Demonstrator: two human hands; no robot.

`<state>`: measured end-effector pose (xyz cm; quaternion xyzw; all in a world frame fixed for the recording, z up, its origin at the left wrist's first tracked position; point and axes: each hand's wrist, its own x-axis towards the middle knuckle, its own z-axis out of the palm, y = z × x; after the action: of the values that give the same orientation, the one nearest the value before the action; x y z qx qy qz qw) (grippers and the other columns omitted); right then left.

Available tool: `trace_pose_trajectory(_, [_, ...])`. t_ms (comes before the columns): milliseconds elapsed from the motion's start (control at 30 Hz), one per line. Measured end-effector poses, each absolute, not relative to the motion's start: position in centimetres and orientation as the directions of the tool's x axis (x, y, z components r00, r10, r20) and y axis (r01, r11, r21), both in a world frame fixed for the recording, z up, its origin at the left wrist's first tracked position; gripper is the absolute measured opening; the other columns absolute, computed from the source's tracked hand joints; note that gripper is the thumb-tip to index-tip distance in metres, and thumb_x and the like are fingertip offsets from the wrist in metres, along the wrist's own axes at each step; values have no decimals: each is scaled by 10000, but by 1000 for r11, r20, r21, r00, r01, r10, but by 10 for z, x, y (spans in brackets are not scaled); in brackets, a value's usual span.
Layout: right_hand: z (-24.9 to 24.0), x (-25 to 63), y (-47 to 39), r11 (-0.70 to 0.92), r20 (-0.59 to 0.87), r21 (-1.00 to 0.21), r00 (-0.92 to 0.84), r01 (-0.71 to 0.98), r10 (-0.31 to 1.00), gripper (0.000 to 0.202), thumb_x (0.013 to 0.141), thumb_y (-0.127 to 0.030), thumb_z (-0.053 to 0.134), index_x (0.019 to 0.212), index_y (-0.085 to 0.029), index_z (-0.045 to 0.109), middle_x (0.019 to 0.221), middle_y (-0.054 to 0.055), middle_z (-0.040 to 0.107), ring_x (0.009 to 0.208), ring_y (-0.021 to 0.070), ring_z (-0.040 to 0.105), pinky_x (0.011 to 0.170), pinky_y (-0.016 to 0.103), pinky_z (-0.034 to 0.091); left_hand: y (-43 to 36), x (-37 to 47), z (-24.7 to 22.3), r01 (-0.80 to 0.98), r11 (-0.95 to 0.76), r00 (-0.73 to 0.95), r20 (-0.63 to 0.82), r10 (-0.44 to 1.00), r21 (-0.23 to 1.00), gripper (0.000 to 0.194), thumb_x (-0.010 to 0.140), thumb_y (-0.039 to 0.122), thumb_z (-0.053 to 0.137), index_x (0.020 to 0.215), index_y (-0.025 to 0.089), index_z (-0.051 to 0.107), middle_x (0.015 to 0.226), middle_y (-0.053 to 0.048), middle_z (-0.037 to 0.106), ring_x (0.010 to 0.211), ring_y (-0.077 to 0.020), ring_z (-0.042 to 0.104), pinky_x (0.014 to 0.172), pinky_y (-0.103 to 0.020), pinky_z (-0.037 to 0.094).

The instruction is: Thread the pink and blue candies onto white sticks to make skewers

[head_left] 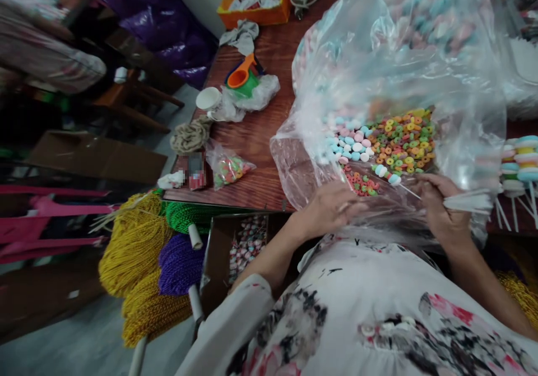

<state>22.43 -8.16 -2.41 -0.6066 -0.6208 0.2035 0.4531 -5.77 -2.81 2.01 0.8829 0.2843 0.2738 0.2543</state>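
My right hand (445, 208) is closed on a white stick (409, 191) threaded with candies (387, 174) in white, blue and other colours. A bundle of bare white sticks (468, 201) is tucked in the same hand. To the left, my left hand (332, 210) lies over the near edge of a clear plastic bag (290, 157), its fingers stretched out and slightly blurred. Close to its fingertips are small red and green candy rings (361, 182). Behind them in the bag lie yellow, orange and green rings (403, 140) and pastel candy tablets (351, 140).
Finished candy sticks (521, 166) lie at the right. On the left of the table are a small candy bag (229, 166), a white cup (209, 100), an orange scoop (239, 77) and rope (190, 135). Below stand a box (247, 247) and yellow cord bundles (134, 247).
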Motion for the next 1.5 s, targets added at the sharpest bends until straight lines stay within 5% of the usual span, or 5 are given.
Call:
trace_pose_trajectory(267, [-44,229,-60,132,148,-282,-93,950,985,238,894,-261,582,1020,-178,766,1032,124,764,820,267,705,715,372,530,49,-48,-8,840,-474,484,29,875,266,189,957,224,558,1011,154,725,1022,-118,656,991,-239,617,843,-349,506])
trace_pose_trajectory(567, [-34,248,-63,-63,36,-682,119,729,992,205,889,-345,610,923,-211,761,699,25,702,602,194,626,588,302,472,58,-52,-24,588,-792,742,280,609,164,156,899,91,526,880,151,669,1152,-147,680,1064,-258,584,896,-416,519])
trace_pose_trajectory(733, [-27,247,-66,-55,-9,-858,94,510,996,217,899,-396,633,852,-208,731,612,-30,602,543,140,534,517,253,442,50,-35,-29,410,-652,479,458,749,637,68,878,151,587,829,170,631,910,-65,711,821,-156,626,781,-322,534])
trace_pose_trajectory(867, [-20,233,-67,94,87,-872,-37,481,996,170,885,-298,621,930,-201,754,733,-11,692,604,145,586,556,251,471,42,-5,-25,2,-110,157,109,982,994,210,803,307,743,958,175,691,790,10,681,681,-90,602,642,-223,501])
trace_pose_trajectory(1500, [-6,227,-75,379,351,-821,-147,426,925,155,882,-223,706,1004,-241,799,811,12,797,632,190,734,551,273,564,20,-12,5,-500,515,457,-293,840,697,386,543,344,966,801,128,776,698,-25,666,548,-47,488,460,-187,306])
